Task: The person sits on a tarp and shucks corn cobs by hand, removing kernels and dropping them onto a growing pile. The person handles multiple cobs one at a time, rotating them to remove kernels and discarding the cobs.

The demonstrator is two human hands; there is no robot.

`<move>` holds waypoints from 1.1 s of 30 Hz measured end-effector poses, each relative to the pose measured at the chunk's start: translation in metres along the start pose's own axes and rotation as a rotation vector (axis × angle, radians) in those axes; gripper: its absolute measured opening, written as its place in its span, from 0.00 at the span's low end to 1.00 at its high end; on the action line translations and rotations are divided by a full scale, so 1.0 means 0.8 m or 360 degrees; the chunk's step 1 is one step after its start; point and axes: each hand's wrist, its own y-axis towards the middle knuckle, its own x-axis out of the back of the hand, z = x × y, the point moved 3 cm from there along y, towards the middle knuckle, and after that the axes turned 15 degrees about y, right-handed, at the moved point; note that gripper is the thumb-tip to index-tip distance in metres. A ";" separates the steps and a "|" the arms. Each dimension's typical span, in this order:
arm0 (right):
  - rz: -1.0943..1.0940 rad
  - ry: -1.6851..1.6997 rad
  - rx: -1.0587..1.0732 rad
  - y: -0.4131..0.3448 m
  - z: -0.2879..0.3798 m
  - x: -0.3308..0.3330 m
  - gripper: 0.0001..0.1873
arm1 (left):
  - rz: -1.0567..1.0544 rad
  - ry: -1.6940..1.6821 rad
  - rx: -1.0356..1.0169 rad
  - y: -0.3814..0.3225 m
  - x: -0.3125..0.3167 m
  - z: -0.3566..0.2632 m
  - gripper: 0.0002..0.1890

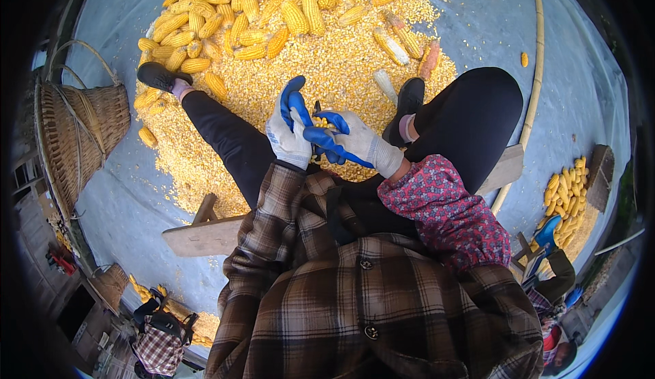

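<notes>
Both hands wear white knit gloves with blue coated palms and meet above the kernel pile, between the knees. My right hand curls its fingers around an ear of corn, of which only a few yellow kernels show. Against it rests my left hand, fingers bent and pointing forward; whether it grips anything is hidden. A dark pointed tip sticks up between the hands, its lower part covered. Below and ahead spreads a broad heap of loose corn kernels. A bare white cob lies near the right shoe.
Many whole ears of corn are piled at the front left. A wicker basket stands at left. The wooden bench is underneath me; a bamboo pole crosses the blue tarp. Other people sit behind at both sides.
</notes>
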 end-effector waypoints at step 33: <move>-0.0200 0.0415 -0.0121 -0.007 0.003 0.016 0.21 | -0.0347 0.0029 0.0076 0.025 0.011 0.014 0.15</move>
